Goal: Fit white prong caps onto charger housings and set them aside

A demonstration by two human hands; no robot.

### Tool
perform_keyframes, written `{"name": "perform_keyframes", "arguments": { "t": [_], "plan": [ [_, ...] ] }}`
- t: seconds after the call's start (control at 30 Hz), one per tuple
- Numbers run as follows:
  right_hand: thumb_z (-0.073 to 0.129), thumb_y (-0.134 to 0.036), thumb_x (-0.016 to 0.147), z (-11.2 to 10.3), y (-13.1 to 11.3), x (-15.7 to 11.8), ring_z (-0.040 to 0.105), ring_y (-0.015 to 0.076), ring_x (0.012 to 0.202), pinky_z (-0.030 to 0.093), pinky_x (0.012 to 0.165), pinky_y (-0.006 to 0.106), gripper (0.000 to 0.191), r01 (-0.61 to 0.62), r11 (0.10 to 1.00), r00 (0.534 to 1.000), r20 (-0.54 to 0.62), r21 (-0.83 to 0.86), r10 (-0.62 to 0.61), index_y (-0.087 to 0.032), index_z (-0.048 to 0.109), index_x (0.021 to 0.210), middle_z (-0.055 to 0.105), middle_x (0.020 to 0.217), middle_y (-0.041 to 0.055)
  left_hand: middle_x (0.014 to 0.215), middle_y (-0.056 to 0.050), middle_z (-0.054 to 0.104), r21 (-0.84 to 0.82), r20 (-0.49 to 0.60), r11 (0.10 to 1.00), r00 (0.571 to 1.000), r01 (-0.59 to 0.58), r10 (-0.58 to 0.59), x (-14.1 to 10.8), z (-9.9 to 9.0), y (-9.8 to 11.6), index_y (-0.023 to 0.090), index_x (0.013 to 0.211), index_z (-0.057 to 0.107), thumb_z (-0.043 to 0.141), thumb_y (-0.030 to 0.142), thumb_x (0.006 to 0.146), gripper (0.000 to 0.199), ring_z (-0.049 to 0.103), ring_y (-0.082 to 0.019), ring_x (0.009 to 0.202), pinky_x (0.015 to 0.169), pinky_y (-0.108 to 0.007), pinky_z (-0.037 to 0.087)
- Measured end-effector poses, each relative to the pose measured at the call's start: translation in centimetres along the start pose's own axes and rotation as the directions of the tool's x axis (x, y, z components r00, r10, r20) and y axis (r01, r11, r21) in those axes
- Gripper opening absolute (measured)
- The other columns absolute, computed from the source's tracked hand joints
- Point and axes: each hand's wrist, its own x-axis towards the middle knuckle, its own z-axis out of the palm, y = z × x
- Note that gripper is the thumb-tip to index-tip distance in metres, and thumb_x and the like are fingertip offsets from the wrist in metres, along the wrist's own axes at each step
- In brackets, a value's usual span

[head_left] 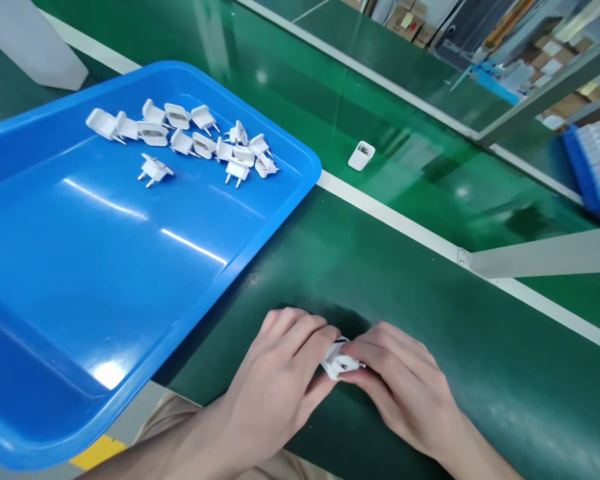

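Head view: left hand and right hand curled, fingertips pinching white plug between them, just right of blue tray; loose plug parts at tray's far end.

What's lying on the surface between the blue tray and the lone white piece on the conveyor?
Head view: only a white dividing strip lies between the blue tray and the lone white plug piece.

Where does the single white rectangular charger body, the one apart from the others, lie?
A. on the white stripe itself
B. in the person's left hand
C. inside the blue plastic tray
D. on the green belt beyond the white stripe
D: the single white rectangular charger body lies alone on the green belt, past the white stripe and outside the blue plastic tray.
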Motion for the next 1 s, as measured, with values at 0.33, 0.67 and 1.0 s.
{"name": "perform_keyframes", "arguments": {
  "t": [0.33,0.67,1.0],
  "plan": [
    [0.051,-0.002,0.095,-0.4,-1.4,0.2,0.05,0.019,0.07,0.042,0.06,0.033,0.021,0.004,0.96,0.997,0.074,-0.279,0.017,-0.016,0.063,0.106,0.063,0.085,0.0058,0.113,-0.001,0.069,-0.027,0.016,0.999,0.999,0.028,-0.028,0.2,0.0,0.2,0.018,0.117,0.061,0.06,0.023,0.104,0.013,0.058,-0.019,0.102,0.091,-0.038,0.039],
    [0.048,-0.013,0.103,-1.2,-1.0,-0.3,0.058,0.0201,0.071,0.047,0.063,0.031,0.013,-0.069,0.897,0.996,0.028,-0.436,0.09,-0.019,0.059,0.099,0.064,0.083,0.0067,0.128,-0.009,0.066,0.12,0.008,0.993,1.0,-0.003,0.002,-0.1,0.3,0.0,0.016,0.138,0.049,0.066,0.032,0.099,0.045,0.06,-0.027,0.111,0.094,-0.046,0.046],
    [0.043,-0.078,0.092,-14.8,2.8,-9.9,0.064,0.0337,0.044,0.046,0.034,0.043,0.051,-0.582,0.394,0.791,-0.383,-0.711,0.477,-0.03,0.06,0.091,0.067,0.069,0.0087,0.12,-0.006,0.07,0.131,-0.074,0.97,0.973,-0.207,0.217,-3.5,-3.9,0.4,0.025,0.127,0.057,0.059,0.029,0.099,0.028,0.067,-0.024,0.104,0.086,-0.036,0.059]
  ]
}}
